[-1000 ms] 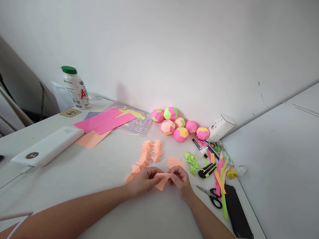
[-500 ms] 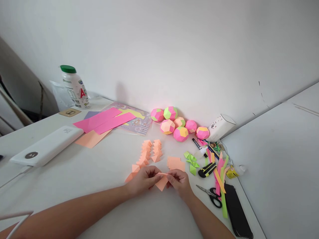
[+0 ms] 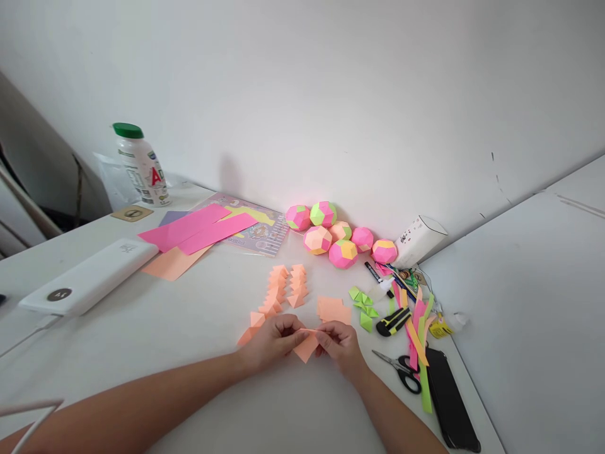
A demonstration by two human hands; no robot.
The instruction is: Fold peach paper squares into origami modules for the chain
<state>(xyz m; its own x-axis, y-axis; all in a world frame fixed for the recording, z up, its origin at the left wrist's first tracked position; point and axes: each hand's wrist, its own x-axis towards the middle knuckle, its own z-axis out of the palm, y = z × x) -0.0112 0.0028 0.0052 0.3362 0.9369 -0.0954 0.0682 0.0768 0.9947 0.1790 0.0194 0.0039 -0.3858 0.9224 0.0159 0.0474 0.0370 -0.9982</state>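
A small piece of peach paper (image 3: pixel 307 348) is pinched between my two hands just above the table, its top edge folded and a corner pointing down toward me. My left hand (image 3: pixel 273 343) is closed on its left end, and my right hand (image 3: pixel 339 345) grips the right end with thumb and fingers. Beyond my left hand stand two rows of folded peach paper units (image 3: pixel 276 290). Flat peach paper squares (image 3: pixel 333 309) lie just past my right hand. To their right sit several folded green paper units (image 3: pixel 363 306).
Several paper balls (image 3: pixel 343 253) rest by the wall. On the right are scissors (image 3: pixel 401 369), a box cutter (image 3: pixel 394 322), coloured paper strips (image 3: pixel 418 340) and a black phone (image 3: pixel 451 403). A white power bank (image 3: pixel 94 274), pink paper sheets (image 3: pixel 189 228) and a bottle (image 3: pixel 142 167) stand left.
Almost nothing differs. The peach paper and the fingers holding it have shifted very slightly; everything else lies as before.
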